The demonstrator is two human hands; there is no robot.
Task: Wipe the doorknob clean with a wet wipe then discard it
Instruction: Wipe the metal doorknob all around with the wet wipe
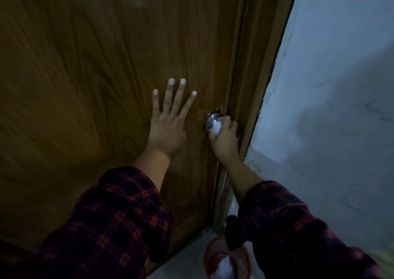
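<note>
A round silver doorknob (pixel 210 121) sits at the right edge of a brown wooden door (pixel 96 65). My right hand (pixel 225 139) grips a crumpled white wet wipe (pixel 217 127) and presses it against the knob's right side, hiding part of the knob. My left hand (pixel 170 121) lies flat on the door just left of the knob, fingers spread and holding nothing. Both arms wear dark red plaid sleeves.
The door frame (pixel 253 86) runs beside the knob, with a pale bluish wall (pixel 330 86) to the right. A reddish-brown bin (pixel 207 255) stands on the floor below my right arm, with something white inside it.
</note>
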